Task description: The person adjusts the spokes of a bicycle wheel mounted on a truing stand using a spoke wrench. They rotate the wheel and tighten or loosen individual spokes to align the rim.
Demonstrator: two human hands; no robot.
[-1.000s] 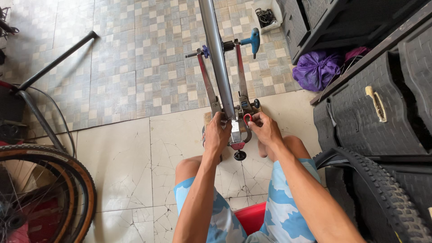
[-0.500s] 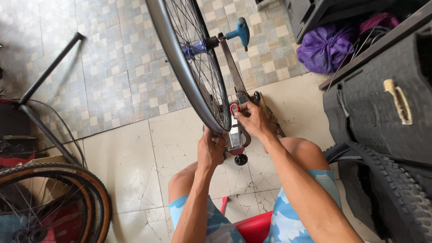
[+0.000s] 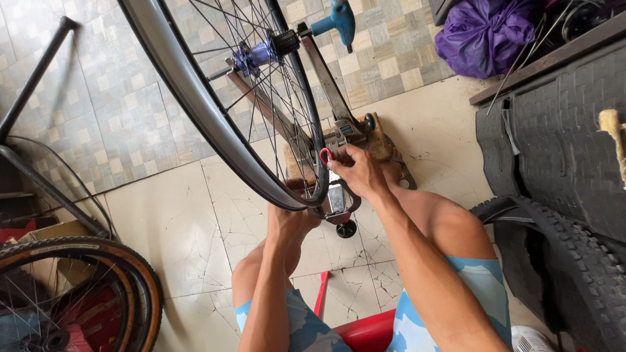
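A bare spoked bicycle wheel (image 3: 195,111) with a grey rim and a blue hub (image 3: 251,55) sits in a truing stand (image 3: 339,130) on the floor in front of me. My left hand (image 3: 290,221) grips the rim at its lowest point. My right hand (image 3: 355,173) pinches a small red spoke tool (image 3: 325,155) at a spoke by the rim, just above the stand's base. A blue-handled knob (image 3: 339,19) sticks out at the axle end of the stand.
A tan-walled wheel (image 3: 78,293) leans at the lower left beside a black repair stand leg (image 3: 39,65). Knobby black tyres (image 3: 561,261) lie to the right. A purple bag (image 3: 482,29) lies at the top right. I sit on a red stool (image 3: 365,332).
My view has swung so the wheel, seen edge-on a second ago, shows its side. My left hand has gone down to the rim's lowest point; my right stays at the spoke.
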